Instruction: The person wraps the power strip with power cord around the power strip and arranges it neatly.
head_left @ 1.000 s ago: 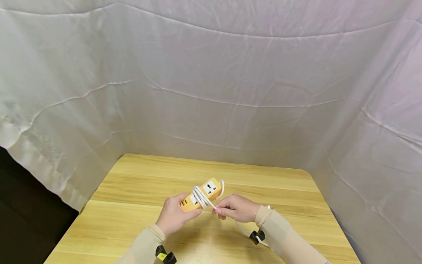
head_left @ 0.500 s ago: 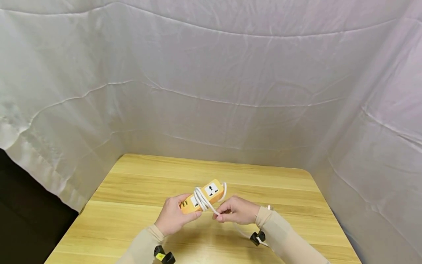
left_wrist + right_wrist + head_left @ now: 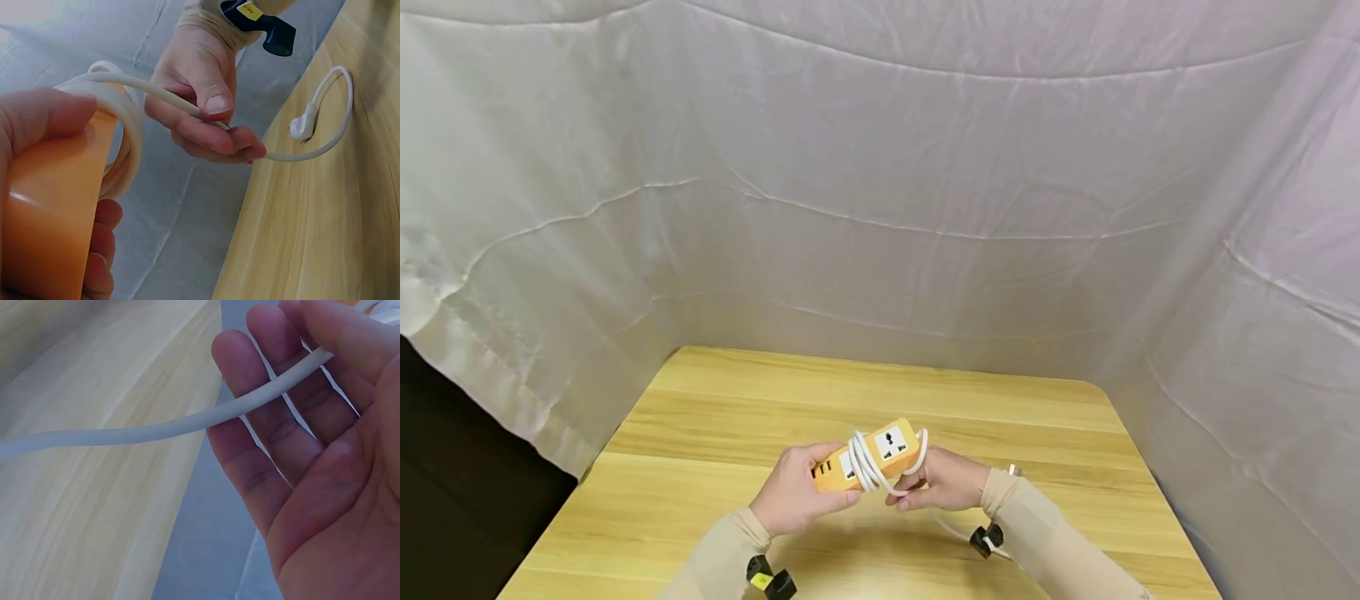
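Observation:
My left hand [image 3: 797,490] grips the lower left end of an orange power strip [image 3: 910,435], thumb on the near side and fingers around the far side. White sockets and small dark ports show on its top. Several turns of white cable [image 3: 863,461] wrap around its middle. Just to the right, my right hand [image 3: 946,482] pinches the cable between thumb and fingers. In the right wrist view the free cable [image 3: 169,428] runs across the fingers and away. The left wrist view shows the white plug [image 3: 302,125] at the cable's end, by the tabletop.
Beneath both hands is a wooden table [image 3: 715,392] with rounded far corners. Grey cloth [image 3: 880,275] hangs behind it and on both sides. A black camera mount [image 3: 771,578] sits on the left wrist, another mount [image 3: 987,540] on the right.
The power strip has shifted a little right and towards me, turning flatter in the left hand. Its far end is now closer to the right hand, which still holds the cable.

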Action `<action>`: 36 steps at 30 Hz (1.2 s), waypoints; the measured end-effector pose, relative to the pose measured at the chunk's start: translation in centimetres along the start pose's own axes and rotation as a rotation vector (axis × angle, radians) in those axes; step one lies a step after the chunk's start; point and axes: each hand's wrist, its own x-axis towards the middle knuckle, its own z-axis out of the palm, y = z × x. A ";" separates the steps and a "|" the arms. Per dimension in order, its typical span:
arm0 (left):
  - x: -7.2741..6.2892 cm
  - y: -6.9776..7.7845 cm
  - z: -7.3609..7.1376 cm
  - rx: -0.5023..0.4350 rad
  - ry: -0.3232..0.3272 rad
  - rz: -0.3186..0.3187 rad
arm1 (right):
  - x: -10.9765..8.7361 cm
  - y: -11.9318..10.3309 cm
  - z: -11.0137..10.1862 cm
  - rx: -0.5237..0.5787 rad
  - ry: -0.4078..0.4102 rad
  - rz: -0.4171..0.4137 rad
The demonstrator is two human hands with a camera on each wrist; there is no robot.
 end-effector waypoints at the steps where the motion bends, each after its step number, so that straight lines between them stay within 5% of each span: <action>1: 0.0 0.1 0.0 -0.009 -0.009 0.005 | 0.0 0.1 0.1 0.033 -0.001 0.011; 7: -0.1 0.5 -0.2 -0.012 -0.050 0.041 | 0.1 0.3 0.5 0.253 0.006 0.073; 15: -0.2 0.4 -0.2 -0.016 -0.065 0.063 | 0.4 0.6 0.9 0.346 0.003 0.041; 24: -0.4 1.3 -0.3 -0.078 -0.130 0.110 | -0.1 1.5 0.8 0.031 0.038 0.123; 31: -0.5 1.8 -0.2 -0.101 -0.156 0.171 | 0.2 1.6 1.7 0.174 -0.005 0.275; 36: -0.4 2.0 -0.1 -0.090 -0.167 0.181 | 1.3 0.8 2.5 -0.009 -0.076 0.260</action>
